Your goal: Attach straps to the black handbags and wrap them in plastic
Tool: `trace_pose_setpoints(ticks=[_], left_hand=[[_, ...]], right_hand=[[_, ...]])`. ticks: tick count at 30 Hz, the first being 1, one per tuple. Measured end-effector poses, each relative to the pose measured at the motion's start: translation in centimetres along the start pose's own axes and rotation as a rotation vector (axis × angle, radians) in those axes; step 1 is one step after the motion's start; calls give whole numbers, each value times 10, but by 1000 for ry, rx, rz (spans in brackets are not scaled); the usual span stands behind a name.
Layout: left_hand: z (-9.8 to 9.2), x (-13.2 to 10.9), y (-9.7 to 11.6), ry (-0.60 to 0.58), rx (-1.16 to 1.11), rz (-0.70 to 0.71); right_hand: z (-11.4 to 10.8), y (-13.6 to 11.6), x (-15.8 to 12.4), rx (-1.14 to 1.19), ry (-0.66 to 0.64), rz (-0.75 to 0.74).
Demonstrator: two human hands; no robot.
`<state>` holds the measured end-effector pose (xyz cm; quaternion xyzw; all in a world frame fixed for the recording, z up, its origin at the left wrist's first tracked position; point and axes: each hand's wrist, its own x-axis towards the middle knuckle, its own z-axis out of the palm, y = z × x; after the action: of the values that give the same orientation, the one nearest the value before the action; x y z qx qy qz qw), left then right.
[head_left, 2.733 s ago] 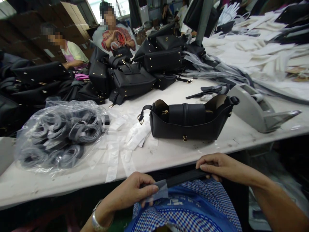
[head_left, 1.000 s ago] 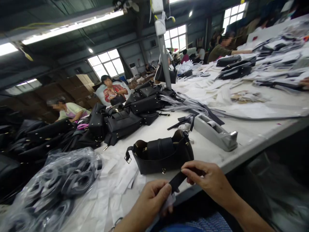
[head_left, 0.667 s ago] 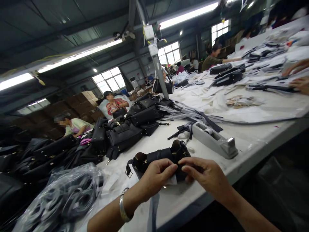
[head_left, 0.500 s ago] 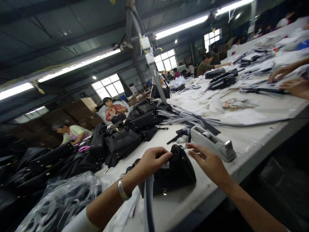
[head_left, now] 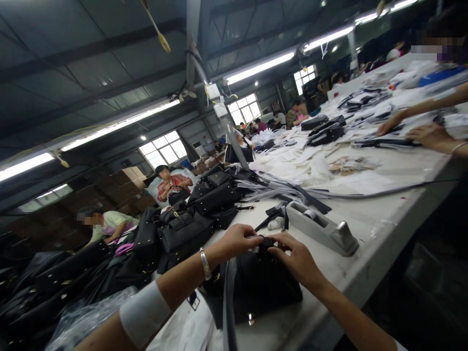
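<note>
Centrally, the left hand has thumb and forefinger together, clamped on a dark strap, which hangs below these fingers across the front of a black handbag. The right hand curves in from the opposite side, its fingertips close beside those of the left at the bag's upper end; whether they grip or merely touch cannot be told, the dark parts merging there. The handbag stands on a white table, directly beneath both sets of fingers, with a gold clasp low on its front. Left of the fingers and lower lie white strips and, farther left, a clear plastic bag, partly cut off by the forearm. Just beyond the right fingers sits a grey tape dispenser. Farther beyond the fingers, a heap of black bags spreads to the left, while grey and black strips fan out straight ahead. Well to the right of the fingers, a co-worker's hands rest over dark pieces. Behind the heap rises a metal post; windows show in the background.
</note>
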<state>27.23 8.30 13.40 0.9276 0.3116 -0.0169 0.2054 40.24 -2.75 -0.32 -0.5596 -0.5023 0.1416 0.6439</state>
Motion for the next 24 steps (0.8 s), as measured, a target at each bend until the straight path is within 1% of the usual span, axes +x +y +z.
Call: trace_pose_setpoints(ticks=[3, 6, 13, 16, 24], left_hand=[[-2, -1, 6, 31, 115, 17], [-4, -4, 16, 59, 235, 43], [0, -5, 36, 64, 417, 96], [3, -4, 38, 46, 450, 118], [6, -1, 34, -28, 514, 161]], right_hand=[[9, -4, -10, -25, 62, -1], [16, -6, -17, -43, 106, -11], [26, -1, -25, -82, 184, -37], [28, 0, -27, -107, 203, -39], [33, -7, -29, -156, 201, -44]])
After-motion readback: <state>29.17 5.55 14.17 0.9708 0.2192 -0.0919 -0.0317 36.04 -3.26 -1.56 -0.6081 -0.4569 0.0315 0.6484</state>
